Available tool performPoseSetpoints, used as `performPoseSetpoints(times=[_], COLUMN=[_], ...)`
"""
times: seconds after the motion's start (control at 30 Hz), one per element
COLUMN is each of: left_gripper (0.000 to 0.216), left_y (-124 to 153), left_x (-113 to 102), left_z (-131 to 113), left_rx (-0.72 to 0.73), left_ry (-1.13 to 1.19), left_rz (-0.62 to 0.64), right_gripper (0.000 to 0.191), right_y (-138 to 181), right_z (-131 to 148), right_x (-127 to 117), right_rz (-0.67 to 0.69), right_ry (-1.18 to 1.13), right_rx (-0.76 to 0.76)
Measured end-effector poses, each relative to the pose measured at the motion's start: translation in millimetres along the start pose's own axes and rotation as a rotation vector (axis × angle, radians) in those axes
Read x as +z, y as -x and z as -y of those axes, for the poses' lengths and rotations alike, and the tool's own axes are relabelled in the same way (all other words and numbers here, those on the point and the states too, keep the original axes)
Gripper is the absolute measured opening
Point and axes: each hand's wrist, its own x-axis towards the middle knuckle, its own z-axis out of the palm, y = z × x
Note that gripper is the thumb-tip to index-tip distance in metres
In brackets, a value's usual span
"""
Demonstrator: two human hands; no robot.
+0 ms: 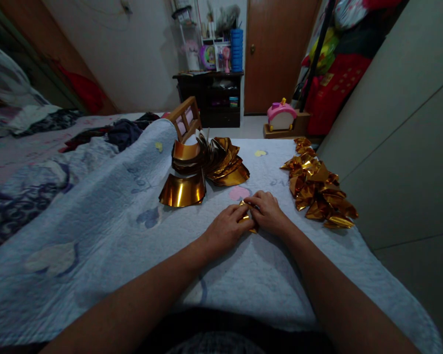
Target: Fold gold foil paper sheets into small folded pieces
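Observation:
Both of my hands meet over a small piece of gold foil paper [252, 228] on the light blue quilt. My left hand [229, 225] has its fingers closed on the piece from the left. From the other side my right hand [268, 212] pinches its upper edge, and the two hands cover most of it. Beyond them lies a fanned-out stack of flat gold foil sheets [182, 191], several bent into curves. To the right is a pile of folded gold foil pieces [315, 184].
The patterned quilt [147, 250] covers the surface under my hands and rises at the left. Clothes [123, 133] lie on a bed at the left. A pale cabinet [409, 162] stands close on the right. Farther back are a pink toy [281, 117], a dark shelf unit [221, 101] and a wooden door [276, 59].

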Motion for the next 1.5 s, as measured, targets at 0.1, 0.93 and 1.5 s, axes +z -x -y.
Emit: performPoseSetpoints(times=[0.1,0.93,1.5], left_gripper=[0.019,0.018,0.016], left_y=[-0.4,-1.5,-2.5], left_x=[-0.8,-1.5,-5.8], left_z=[-0.3,-0.8,-2.0], left_rx=[-0.008,-0.013,-0.023], left_ry=[0.000,-0.057,0.027], left_rz=[0.012,0.046,0.050], right_gripper=[0.033,0.034,0.031], right_y=[0.6,7.2,13.6], right_z=[0.3,5.3,-3.9], right_x=[-0.6,0.2,-14.4], right_rz=[0.003,0.010,0.087], right_ry=[0.004,0.173,0.197], right_rx=[0.000,-0.061,-0.113])
